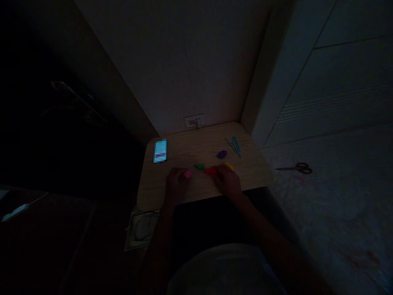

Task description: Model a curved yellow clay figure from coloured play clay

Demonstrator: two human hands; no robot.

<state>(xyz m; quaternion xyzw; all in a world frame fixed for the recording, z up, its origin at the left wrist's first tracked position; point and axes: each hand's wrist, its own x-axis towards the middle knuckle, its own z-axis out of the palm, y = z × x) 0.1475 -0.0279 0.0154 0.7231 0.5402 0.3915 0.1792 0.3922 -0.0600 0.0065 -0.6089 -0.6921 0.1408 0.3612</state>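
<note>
My left hand (175, 184) is closed around a pink lump (187, 174) that looks like modelling clay. In the fingers of my right hand (229, 181) is a red lump (210, 171) of similar stuff, low over the small wooden table (184, 149). Between the two hands lies a green lump (199, 166), close to the red one; I cannot tell if they touch. Just behind my right hand a yellow lump (229, 165) shows, partly hidden by it. A purple lump (222, 154) rests farther back. The light is dim, so fine shapes are unclear.
Thin blue-green sticks (236, 145) lie at the table's back right. A lit phone (160, 151) is at the left. The wall behind has a socket (194, 121) with a plug. Scissors (296, 168) lie right of the table, and a pale tray (141, 229) sits below its left edge.
</note>
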